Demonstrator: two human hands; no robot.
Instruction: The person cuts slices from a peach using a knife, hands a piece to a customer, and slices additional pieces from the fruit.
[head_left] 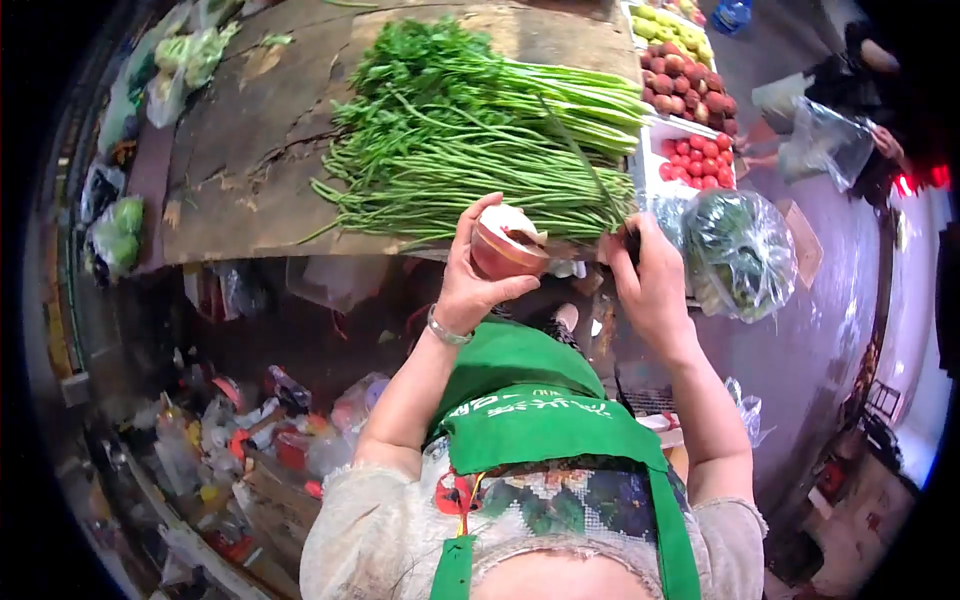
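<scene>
My left hand (475, 275) is wrapped round a reddish round item (505, 245) with a pale top and a dark mark on it, held just off the front edge of the wooden table (250, 170). Closed near the table's right front corner, my right hand (652, 275) grips the dark handle of a long thin blade (580, 150), which points up and left over the greens. Long green beans (470, 180) lie beyond both hands, beside a leafy bunch with pale green stalks (570, 95).
White boxes of tomatoes (700, 160), dark red fruit (685, 88) and yellow-green fruit (670, 32) line the right side. A plastic bag of greens (740, 250) sits nearer. Another person (870, 110) stands at right with a clear bag. Litter (270, 420) lies below left.
</scene>
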